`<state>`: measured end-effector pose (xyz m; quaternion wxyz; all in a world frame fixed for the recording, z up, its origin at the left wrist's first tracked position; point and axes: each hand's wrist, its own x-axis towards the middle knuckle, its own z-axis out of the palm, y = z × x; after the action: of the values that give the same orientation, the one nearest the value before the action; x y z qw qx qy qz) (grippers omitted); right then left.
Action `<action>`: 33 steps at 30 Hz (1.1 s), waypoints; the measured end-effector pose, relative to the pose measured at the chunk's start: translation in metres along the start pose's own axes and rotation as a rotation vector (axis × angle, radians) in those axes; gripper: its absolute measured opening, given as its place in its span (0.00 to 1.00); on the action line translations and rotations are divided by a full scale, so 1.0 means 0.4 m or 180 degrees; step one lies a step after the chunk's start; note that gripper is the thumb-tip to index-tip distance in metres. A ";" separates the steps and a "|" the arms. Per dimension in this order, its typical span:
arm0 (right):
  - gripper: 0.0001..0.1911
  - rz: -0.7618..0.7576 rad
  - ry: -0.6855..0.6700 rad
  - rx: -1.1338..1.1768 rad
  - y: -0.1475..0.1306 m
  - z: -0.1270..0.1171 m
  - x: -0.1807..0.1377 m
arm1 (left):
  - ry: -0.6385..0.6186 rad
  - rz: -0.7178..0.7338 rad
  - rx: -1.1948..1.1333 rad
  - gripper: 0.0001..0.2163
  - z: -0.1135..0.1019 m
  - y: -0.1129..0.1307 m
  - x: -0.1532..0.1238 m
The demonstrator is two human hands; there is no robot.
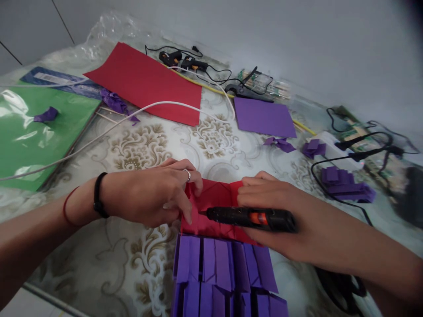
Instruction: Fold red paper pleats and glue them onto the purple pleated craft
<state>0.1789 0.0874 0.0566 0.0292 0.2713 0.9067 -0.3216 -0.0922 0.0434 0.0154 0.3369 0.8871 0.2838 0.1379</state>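
Observation:
My left hand rests on the patterned table cover, its fingers pinching the left edge of a folded red paper piece. My right hand grips a black glue gun with an orange trigger, nozzle pointing left at the red paper near my left fingertips. The right fingers also touch the red paper's top right edge. Below the red piece, joined to it, lies a row of folded purple paper pieces. A black band and a red thread circle my left wrist.
A large red sheet, a purple sheet, a green sheet in plastic and a blue pack lie around. Purple folded bits, cables, a white cord, another glue gun and a power strip crowd the far and right sides.

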 end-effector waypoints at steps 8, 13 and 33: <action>0.13 0.0036 0.0097 -0.0220 0.019 0.003 0.007 | 0.0025 -0.0043 0.0001 0.17 -0.001 0.004 0.002; 0.14 0.0290 0.0271 -0.0295 0.024 -0.001 0.014 | 0.0004 -0.0050 0.0098 0.16 -0.001 0.002 0.000; 0.16 0.0798 0.0558 -0.0447 0.022 -0.013 0.038 | 0.0039 -0.0012 0.0064 0.16 0.005 -0.009 -0.007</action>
<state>0.1713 0.1032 0.0521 0.0088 0.4066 0.8851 -0.2264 -0.0949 0.0429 0.0115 0.3264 0.8890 0.2890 0.1399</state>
